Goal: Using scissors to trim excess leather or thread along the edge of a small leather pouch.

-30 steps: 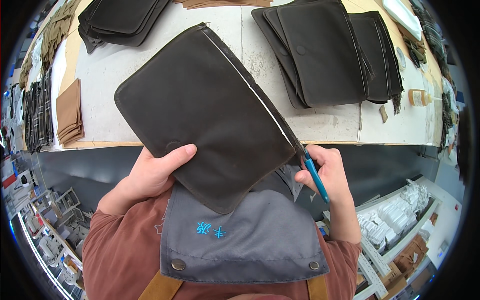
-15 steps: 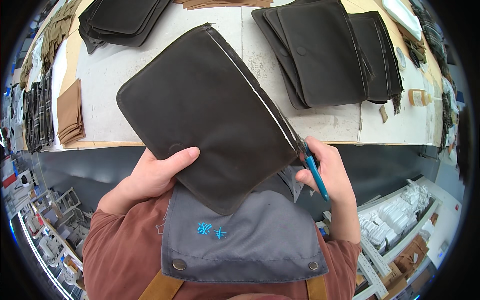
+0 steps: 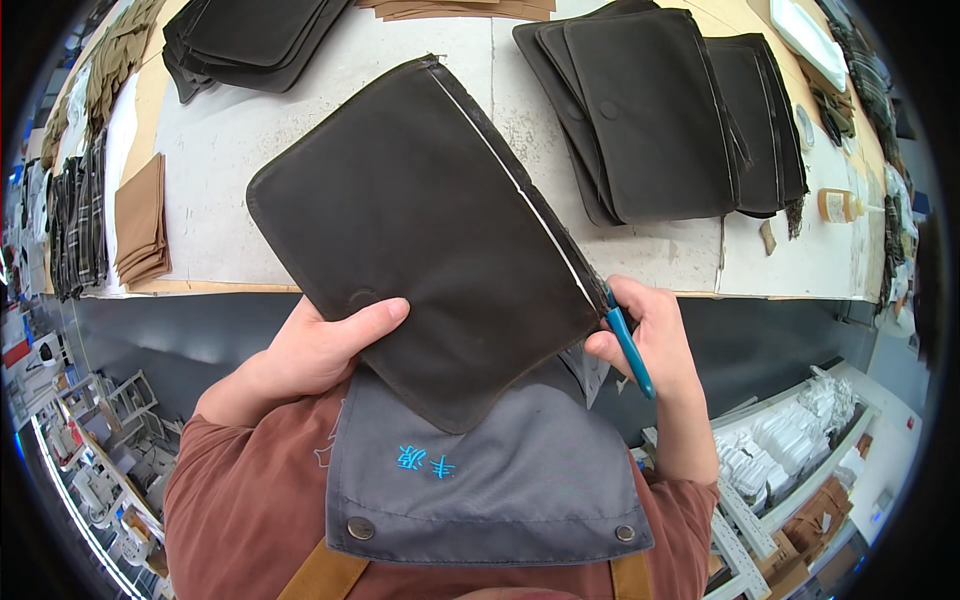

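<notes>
Panel (image 3: 430,230), dark brown and leather-like, is positioned at a slant in front of the wearer's chest, its upper part in line with the worktable (image 3: 220,200) and its lowest corner overlapping the gray apron (image 3: 490,500). Whether the far edge contacts the tabletop cannot be determined. The left hand (image 3: 325,345) grasps the near left edge: the thumb lies flat on the upper face, close to a round raised mark (image 3: 364,298), and the other fingers pass beneath, mostly hidden. A narrow white line (image 3: 535,200) runs along the right-hand edge, parallel to a rough dark margin. At the lower end of this edge, the right hand (image 3: 645,325) grips a blue-handled tool (image 3: 630,355), the fingers bent around it and the handle pointing down toward the wearer. The working end is obscured at the panel corner; its setting cannot be read. Similar dark pieces are stacked on the table in two groups, a right stack (image 3: 650,120) and a left stack (image 3: 255,45). Folded tan pieces (image 3: 141,222) are located at the left front edge of the table. A small amber bottle (image 3: 839,206) lies on its side at the right, near a white tray (image 3: 808,42).
</notes>
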A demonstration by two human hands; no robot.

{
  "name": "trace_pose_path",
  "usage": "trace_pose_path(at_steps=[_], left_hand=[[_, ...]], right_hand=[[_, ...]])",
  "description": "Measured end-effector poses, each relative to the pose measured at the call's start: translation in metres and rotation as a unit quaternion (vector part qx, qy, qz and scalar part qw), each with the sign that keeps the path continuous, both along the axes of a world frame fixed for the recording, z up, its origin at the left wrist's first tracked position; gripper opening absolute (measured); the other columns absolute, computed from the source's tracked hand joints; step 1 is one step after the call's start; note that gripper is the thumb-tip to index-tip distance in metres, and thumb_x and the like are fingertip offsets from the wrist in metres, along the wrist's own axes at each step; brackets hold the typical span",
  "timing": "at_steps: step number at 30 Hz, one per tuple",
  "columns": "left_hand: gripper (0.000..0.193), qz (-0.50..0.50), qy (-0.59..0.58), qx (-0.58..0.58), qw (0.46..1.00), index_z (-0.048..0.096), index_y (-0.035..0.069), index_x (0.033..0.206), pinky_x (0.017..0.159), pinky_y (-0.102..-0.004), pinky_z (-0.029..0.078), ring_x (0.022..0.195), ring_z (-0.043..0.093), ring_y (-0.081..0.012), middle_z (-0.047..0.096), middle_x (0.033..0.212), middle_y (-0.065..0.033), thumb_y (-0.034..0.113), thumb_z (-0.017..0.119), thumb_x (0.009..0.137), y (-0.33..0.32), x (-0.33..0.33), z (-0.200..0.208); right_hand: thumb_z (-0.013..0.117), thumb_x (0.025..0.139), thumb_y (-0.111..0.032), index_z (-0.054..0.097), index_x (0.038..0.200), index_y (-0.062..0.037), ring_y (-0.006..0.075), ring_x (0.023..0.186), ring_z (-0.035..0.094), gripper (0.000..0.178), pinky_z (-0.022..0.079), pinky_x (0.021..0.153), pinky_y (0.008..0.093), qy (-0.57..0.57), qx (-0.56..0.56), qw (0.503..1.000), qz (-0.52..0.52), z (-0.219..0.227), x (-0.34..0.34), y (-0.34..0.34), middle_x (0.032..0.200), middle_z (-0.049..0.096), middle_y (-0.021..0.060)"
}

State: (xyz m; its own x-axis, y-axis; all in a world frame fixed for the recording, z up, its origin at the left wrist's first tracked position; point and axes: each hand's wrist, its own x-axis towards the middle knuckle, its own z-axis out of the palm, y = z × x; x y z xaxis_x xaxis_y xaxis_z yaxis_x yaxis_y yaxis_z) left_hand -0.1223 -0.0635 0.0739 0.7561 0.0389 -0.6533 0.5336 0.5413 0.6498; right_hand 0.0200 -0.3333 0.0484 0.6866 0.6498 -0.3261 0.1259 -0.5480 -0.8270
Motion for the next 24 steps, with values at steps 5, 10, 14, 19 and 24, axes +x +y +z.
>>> trace_pose_path(at_steps=[5, 10, 14, 19, 24], left_hand=[[0.046, 0.016, 0.008, -0.009, 1.000, 0.042, -0.001, 0.127, 0.093, -0.0364, 0.045, 0.111, 0.053, -0.0226, 0.052, 0.123, -0.0130, 0.005, 0.060, 0.085, -0.002, 0.001, 0.002], [0.046, 0.002, 0.010, -0.003, 1.000, 0.042, -0.001, 0.127, 0.093, -0.0358, 0.045, 0.110, 0.053, -0.0222, 0.051, 0.123, -0.0126, 0.006, 0.060, 0.086, -0.003, 0.001, 0.003], [0.045, -0.006, 0.020, 0.005, 1.000, 0.043, -0.001, 0.127, 0.093, -0.0355, 0.045, 0.110, 0.053, -0.0217, 0.052, 0.123, -0.0123, 0.007, 0.060, 0.086, -0.001, 0.003, 0.002], [0.044, -0.020, 0.001, 0.015, 1.000, 0.044, 0.000, 0.126, 0.092, -0.0347, 0.045, 0.109, 0.053, -0.0204, 0.052, 0.121, -0.0108, 0.007, 0.060, 0.086, -0.002, 0.000, 0.004], [0.042, -0.049, -0.003, 0.021, 0.999, 0.045, 0.001, 0.126, 0.092, -0.0336, 0.044, 0.108, 0.053, -0.0188, 0.053, 0.121, -0.0095, 0.007, 0.059, 0.087, -0.001, 0.005, 0.004]], right_hand=[[0.078, 0.061, -0.059, 0.039, 0.060, -0.0029, 0.0135, 0.052, 0.029, 0.068, 0.029, 0.046, 0.0275, -0.008, 0.017, 1.000, -0.004, -0.003, -0.002, -0.002, 0.053, 0.030, 0.0025], [0.078, 0.059, -0.059, 0.040, 0.059, -0.0033, 0.0122, 0.051, 0.028, 0.068, 0.028, 0.045, 0.0266, -0.026, 0.018, 0.999, -0.007, -0.006, -0.005, -0.006, 0.053, 0.030, 0.0018], [0.078, 0.058, -0.061, 0.038, 0.060, -0.0043, 0.0122, 0.051, 0.028, 0.069, 0.028, 0.045, 0.0264, -0.019, 0.027, 0.999, -0.017, -0.011, -0.003, -0.010, 0.052, 0.029, 0.0009], [0.077, 0.059, -0.063, 0.039, 0.066, -0.0042, 0.0139, 0.053, 0.031, 0.070, 0.032, 0.047, 0.0275, -0.031, 0.019, 0.999, -0.011, 0.002, 0.005, -0.008, 0.055, 0.031, 0.0018], [0.077, 0.059, -0.061, 0.042, 0.071, -0.0035, 0.0158, 0.057, 0.036, 0.068, 0.035, 0.053, 0.0298, -0.016, -0.024, 0.999, 0.026, 0.005, 0.011, 0.009, 0.061, 0.036, 0.0041]])
